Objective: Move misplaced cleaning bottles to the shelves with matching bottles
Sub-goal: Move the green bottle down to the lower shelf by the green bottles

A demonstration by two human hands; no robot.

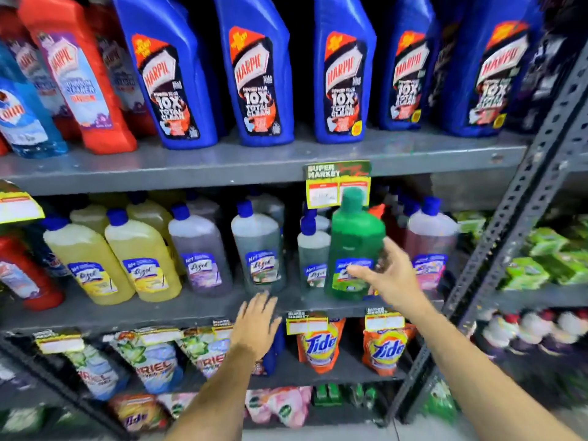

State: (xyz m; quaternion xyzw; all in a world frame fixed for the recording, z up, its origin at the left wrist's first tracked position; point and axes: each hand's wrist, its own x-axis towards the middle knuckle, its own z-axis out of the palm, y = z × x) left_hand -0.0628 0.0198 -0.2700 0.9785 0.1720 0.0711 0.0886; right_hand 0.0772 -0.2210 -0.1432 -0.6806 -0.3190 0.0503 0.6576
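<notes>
Standing at the front edge of the middle shelf [191,308], the green bottle [354,246] sits among grey and pinkish Lizol bottles, right of the yellow bottles [114,259]. The right hand [388,275] has its fingers spread against the green bottle's label, apparently touching rather than gripping, though motion blur hides the contact. The left hand [254,323] hovers spread and empty below the shelf edge.

Bright even store light, dark shelf recesses, wide-angle bowing at the edges — motion blur throughout, worst lower right
</notes>
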